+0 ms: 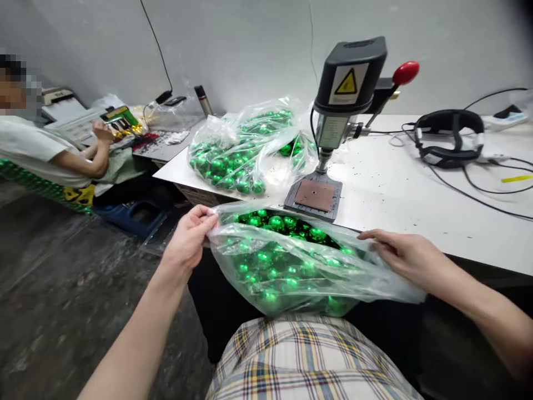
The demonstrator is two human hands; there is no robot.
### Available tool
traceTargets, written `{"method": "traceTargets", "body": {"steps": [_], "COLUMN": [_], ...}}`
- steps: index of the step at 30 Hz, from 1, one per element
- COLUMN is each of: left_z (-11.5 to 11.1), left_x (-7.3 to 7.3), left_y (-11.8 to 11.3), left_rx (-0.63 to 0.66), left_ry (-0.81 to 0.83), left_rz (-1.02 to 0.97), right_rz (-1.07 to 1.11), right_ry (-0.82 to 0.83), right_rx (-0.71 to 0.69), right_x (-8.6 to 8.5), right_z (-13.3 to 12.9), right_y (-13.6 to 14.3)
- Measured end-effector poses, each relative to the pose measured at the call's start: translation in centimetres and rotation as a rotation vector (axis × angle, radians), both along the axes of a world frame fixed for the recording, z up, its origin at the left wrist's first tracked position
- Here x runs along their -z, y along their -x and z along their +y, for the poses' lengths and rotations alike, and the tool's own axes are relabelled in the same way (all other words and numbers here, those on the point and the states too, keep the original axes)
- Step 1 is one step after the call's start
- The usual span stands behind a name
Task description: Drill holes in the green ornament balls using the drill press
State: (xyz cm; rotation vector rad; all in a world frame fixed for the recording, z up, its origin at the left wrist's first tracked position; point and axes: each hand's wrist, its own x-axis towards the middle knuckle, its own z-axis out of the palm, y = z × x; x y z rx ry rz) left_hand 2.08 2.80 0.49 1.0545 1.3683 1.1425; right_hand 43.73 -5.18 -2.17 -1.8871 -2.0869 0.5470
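Observation:
A clear plastic bag (237, 278) full of shiny green balls (277, 223) rests on my lap against the table's front edge, its mouth spread wide. My left hand (187, 236) pinches the bag's rim at the left corner between thumb and fingers. On the right side my right hand (406, 258) grips the rim, the index finger stretched along it and the other fingers partly hidden by the plastic. Just beyond the bag stands a bench press (347, 83) with a red-knobbed lever (405, 73) and a brown square pad (315, 194) on its base.
More green balls lie in another clear bag (237, 139) on the white table (387, 189), left of the press. A black head strap device (449, 136) with cables sits at the right. At far left, a co-worker (37, 144) sits at another table near a dark flask (203, 100).

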Motion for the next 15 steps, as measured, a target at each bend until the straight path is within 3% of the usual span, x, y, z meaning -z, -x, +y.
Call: {"method": "traceTargets", "body": {"steps": [3,6,8,11,13,15], "left_z": [1.7,2.4,2.4,2.3,2.4,2.6], "left_x": [1.1,1.2,0.7,-0.1,-0.1,0.2], "left_y": [0.6,0.4,-0.1,-1.2,-1.6,-1.6], "left_rx": [-0.072,-0.051,-0.038,-0.115,-0.173,-0.210], "left_ry": [-0.031,-0.038,-0.016,0.062,0.115,0.128], "left_rz": [-0.030,-0.012,-0.001,-0.018,-0.046,-0.064], "right_rz": [-0.004,0.130,0.095,0.041,0.109,0.149], "right_ry": [-0.070,0.034,0.080,0.275,0.407,0.414], "right_rx": [-0.046,-0.307,-0.483,-0.610,-0.645,-0.623], "right_x": [-2.3,-3.1,-2.2,-0.2,0.5,0.9], "right_z": [0.8,1.0,0.8,0.4,0.7,1.4], "right_y": [1.2,4.7,7.3,9.4,8.8,7.2]}}
